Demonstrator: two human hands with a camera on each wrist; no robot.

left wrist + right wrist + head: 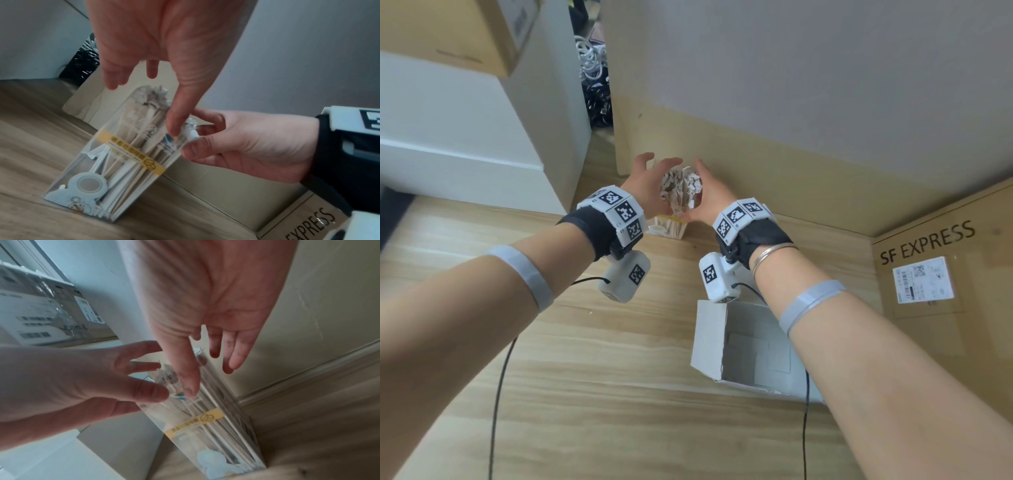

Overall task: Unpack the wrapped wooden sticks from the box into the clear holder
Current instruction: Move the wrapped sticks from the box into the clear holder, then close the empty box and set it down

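From the head camera, the clear holder (671, 226) stands upright on the wooden floor (619, 342) at twelve o'clock against a cardboard wall, sticks (681, 186) poking from its top, the left hand (645, 185) at nine o'clock and the right hand (710, 198) at three, equally near. The white box (709, 339) lies open at six o'clock. In the left wrist view the left hand (164, 48) hangs spread above, its thumb touching the wrapped tips, while the right hand (246, 141) pinches them. The right wrist view shows the right hand (205, 305) over the holder (216, 426), long axis vertical.

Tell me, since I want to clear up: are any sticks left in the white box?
No. In the head view the white box lies open and shows only its bare inside; the sticks stand in the clear holder.
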